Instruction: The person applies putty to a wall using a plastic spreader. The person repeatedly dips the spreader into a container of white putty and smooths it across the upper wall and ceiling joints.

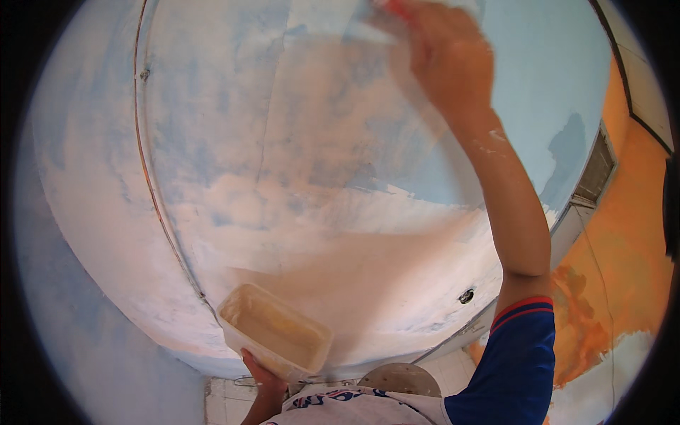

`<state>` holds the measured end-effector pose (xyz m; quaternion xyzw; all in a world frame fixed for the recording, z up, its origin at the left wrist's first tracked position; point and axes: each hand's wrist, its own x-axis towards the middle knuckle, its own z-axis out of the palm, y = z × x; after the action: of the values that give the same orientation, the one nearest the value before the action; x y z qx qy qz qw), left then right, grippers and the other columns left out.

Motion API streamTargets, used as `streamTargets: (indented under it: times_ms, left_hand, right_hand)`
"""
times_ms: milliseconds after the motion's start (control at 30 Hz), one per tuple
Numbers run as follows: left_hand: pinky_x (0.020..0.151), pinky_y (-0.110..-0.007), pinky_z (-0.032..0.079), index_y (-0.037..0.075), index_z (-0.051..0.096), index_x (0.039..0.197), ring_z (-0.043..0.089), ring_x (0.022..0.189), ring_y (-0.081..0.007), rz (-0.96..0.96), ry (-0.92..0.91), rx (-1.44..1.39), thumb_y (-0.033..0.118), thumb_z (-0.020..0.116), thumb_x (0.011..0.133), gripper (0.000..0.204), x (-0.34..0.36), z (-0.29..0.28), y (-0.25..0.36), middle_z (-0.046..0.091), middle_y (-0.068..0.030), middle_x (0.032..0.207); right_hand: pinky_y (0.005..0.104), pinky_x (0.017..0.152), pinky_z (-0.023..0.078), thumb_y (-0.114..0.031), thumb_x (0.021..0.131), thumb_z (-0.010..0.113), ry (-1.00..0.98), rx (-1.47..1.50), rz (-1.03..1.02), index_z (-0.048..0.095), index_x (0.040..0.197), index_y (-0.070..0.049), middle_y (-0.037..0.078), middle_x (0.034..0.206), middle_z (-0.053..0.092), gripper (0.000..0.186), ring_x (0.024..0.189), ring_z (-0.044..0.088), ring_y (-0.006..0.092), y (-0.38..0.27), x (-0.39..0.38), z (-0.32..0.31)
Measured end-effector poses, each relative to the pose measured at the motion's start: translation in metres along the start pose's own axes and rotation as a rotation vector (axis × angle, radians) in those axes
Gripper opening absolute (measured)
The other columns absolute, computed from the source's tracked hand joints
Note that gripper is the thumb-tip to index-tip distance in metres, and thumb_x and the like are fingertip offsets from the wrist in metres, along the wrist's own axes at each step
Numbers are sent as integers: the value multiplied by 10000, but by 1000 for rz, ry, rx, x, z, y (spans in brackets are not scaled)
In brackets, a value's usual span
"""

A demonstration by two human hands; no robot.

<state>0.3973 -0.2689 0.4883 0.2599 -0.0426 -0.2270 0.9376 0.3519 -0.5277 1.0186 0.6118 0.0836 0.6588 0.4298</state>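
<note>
My right hand [453, 60] is raised high at the top of the view, close to the wall [234, 184]. Its fingers are closed around a red-handled tool [394, 8], blurred and partly cut off by the upper edge, so its kind does not show. Low in the view my left hand [263, 374] supports a whitish rectangular plastic tub [265, 356] from beneath, tilted, its fingers mostly hidden behind it. Pale residue coats the tub's inside. The wall is light blue with patchy whitish-pink coating over much of it.
A thin pipe or cable [152, 191] runs down the wall at left. A round wall opening [465, 296] sits lower right. At right are an orange wall [623, 241] and a grey framed recess [596, 170]. A round grey-brown object [400, 379] stands below on the tiled floor [227, 397].
</note>
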Motion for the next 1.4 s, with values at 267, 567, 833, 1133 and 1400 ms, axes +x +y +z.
streamTargets:
  times_ms: [267, 567, 833, 1133, 1400]
  left_hand:
    - [1144, -478, 369, 151, 277, 1570, 409, 1399, -310, -25, 6, -40, 711, 340, 964, 827, -4, -14, 6, 394, -96, 1543]
    - [1161, -484, 351, 162, 255, 1579, 395, 1414, -318, 96, -1, -8, 702, 328, 979, 810, 2, -2, 14, 372, -88, 1557]
    - [1168, -480, 345, 145, 251, 1583, 377, 1426, -322, 133, -114, -74, 697, 340, 979, 823, 10, -34, 3, 359, -100, 1570]
    - [1163, -479, 353, 155, 274, 1569, 397, 1411, -313, 97, -92, -77, 679, 364, 984, 790, 18, -18, 4, 390, -92, 1544]
    - [1156, -474, 359, 155, 290, 1564, 398, 1411, -317, 55, -5, -64, 705, 360, 971, 812, 6, -29, 12, 391, -88, 1549]
  right_hand:
    - [450, 778, 578, -167, 910, 614, -405, 440, -207, 669, 1201, -4, 199, 1104, 681, 338, 953, 676, 372, -125, -106, -70]
    - [390, 761, 543, -140, 977, 615, 88, 163, 188, 726, 1049, 25, 187, 963, 737, 212, 849, 702, 321, 68, 79, 1]
    - [367, 736, 586, -141, 861, 720, -104, 187, -302, 681, 1231, -75, 111, 1064, 730, 377, 906, 695, 241, -73, -84, -28]
    - [427, 578, 518, -254, 969, 601, 99, 139, 132, 723, 939, -101, 130, 779, 691, 198, 673, 658, 326, 30, 76, -17]
    - [343, 589, 546, -187, 804, 741, -4, -41, -218, 735, 1056, -93, 88, 871, 692, 269, 777, 681, 215, -64, -22, 4]
